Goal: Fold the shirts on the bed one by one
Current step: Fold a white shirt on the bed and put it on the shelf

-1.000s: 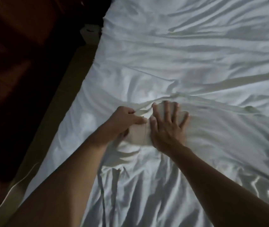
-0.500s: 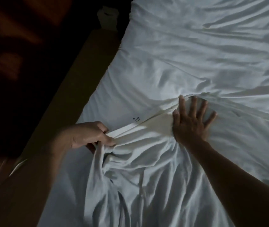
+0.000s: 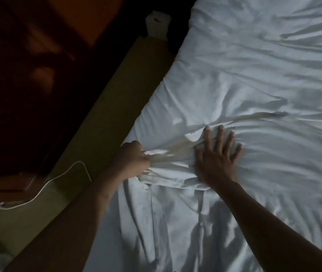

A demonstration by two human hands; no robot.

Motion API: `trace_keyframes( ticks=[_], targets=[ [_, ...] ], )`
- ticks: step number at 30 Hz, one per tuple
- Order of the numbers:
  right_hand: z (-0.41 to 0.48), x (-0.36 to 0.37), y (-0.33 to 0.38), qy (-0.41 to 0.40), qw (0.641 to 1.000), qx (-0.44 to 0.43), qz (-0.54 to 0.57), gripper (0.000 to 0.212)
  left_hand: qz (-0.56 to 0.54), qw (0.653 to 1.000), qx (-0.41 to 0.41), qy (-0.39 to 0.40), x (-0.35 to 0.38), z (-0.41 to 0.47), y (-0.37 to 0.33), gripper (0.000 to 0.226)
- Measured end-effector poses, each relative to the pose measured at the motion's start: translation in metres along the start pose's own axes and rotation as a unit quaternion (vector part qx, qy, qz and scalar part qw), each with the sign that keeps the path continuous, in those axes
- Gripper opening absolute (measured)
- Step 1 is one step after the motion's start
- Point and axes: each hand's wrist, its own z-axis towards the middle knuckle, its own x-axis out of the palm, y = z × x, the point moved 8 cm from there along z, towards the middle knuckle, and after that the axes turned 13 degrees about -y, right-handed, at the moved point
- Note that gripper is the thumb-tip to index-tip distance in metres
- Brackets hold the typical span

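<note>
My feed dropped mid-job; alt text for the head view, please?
A white shirt lies on a white bed: the left hand grips its bunched edge near the bed's side, the right hand presses flat on it, fingers spread. A white cable runs beside the bed.

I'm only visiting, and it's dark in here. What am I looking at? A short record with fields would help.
place: bed with a white sheet, in dim light
garment: white shirt, rumpled, lying on the bed near its edge
left: left hand grips a bunch of the shirt
right: right hand presses flat on the shirt, fingers spread
beside the bed: white cable
stage: shirt not yet folded
</note>
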Motion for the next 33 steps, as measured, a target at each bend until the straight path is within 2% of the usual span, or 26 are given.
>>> trace_keyframes(
  ticks=[2,3,4,6,8,9,10,11,13,15,16,18,20,21,22,24,26,28,30,31,33],
  targets=[
    [0.001,0.004,-0.001,-0.019,1.000,0.001,-0.015,0.071,0.048,0.999,-0.024,-0.008,-0.008,-0.004,0.022,0.028],
    [0.001,0.006,0.000,-0.027,0.999,0.001,-0.024,0.070,0.035,0.998,-0.050,-0.010,-0.011,-0.010,0.033,0.030],
    [0.001,0.007,0.001,-0.035,0.999,0.003,-0.029,0.069,0.004,0.997,-0.076,-0.012,-0.012,-0.013,0.044,0.032],
    [0.000,0.009,0.004,-0.052,0.998,0.006,-0.036,0.068,-0.142,0.983,-0.120,-0.012,-0.014,-0.023,0.058,0.032],
    [-0.001,0.010,0.004,-0.066,0.997,0.007,-0.039,0.067,-0.354,0.915,-0.190,0.030,-0.013,-0.035,0.063,0.017],
    [-0.001,0.010,0.003,-0.073,0.997,0.006,-0.039,0.067,-0.426,0.878,-0.209,0.059,-0.014,-0.041,0.064,0.023],
    [0.000,0.010,0.003,-0.080,0.996,0.005,-0.041,0.067,-0.457,0.859,-0.213,0.086,-0.017,-0.046,0.066,0.029],
    [-0.001,0.010,0.003,-0.085,0.995,0.004,-0.043,0.067,-0.441,0.869,-0.202,0.103,-0.023,-0.047,0.072,0.029],
    [-0.002,0.010,0.004,-0.096,0.994,0.007,-0.047,0.065,-0.332,0.920,-0.159,0.136,-0.034,-0.049,0.088,0.024],
    [-0.005,0.009,0.007,-0.101,0.994,0.015,-0.046,0.063,-0.219,0.959,-0.130,0.124,-0.049,-0.045,0.105,0.014],
    [-0.006,0.009,0.008,-0.103,0.993,0.018,-0.045,0.062,-0.194,0.968,-0.128,0.099,-0.058,-0.041,0.116,0.018],
    [-0.008,0.009,0.009,-0.103,0.993,0.022,-0.045,0.062,-0.252,0.954,-0.154,0.058,-0.069,-0.035,0.130,0.030],
    [-0.007,0.010,0.007,-0.093,0.995,0.027,-0.040,0.063,-0.326,0.931,-0.163,0.036,-0.073,-0.031,0.137,0.053],
    [-0.008,0.010,0.007,-0.090,0.995,0.028,-0.039,0.064,-0.327,0.932,-0.154,0.029,-0.077,-0.030,0.138,0.048],
    [-0.008,0.009,0.008,-0.089,0.995,0.028,-0.040,0.064,-0.304,0.943,-0.136,0.018,-0.080,-0.030,0.139,0.040],
    [-0.008,0.009,0.011,-0.088,0.995,0.024,-0.044,0.064,-0.205,0.972,-0.105,-0.056,-0.092,-0.024,0.149,0.041],
    [-0.009,0.009,0.014,-0.088,0.995,0.019,-0.045,0.063,-0.109,0.982,-0.072,-0.137,-0.103,-0.018,0.160,0.046],
    [-0.010,0.011,0.015,-0.084,0.995,0.016,-0.047,0.063,-0.030,0.986,-0.056,-0.153,-0.101,-0.014,0.165,0.040],
    [-0.010,0.011,0.014,-0.083,0.995,0.016,-0.050,0.062,0.069,0.982,-0.036,-0.174,-0.089,-0.020,0.160,0.036],
    [-0.009,0.011,0.013,-0.082,0.995,0.020,-0.047,0.060,0.104,0.971,-0.002,-0.213,-0.083,-0.026,0.150,0.041],
    [-0.010,0.009,0.013,-0.074,0.996,0.023,-0.033,0.061,0.068,0.943,0.124,-0.302,-0.067,-0.052,0.110,0.039]
  ],
)
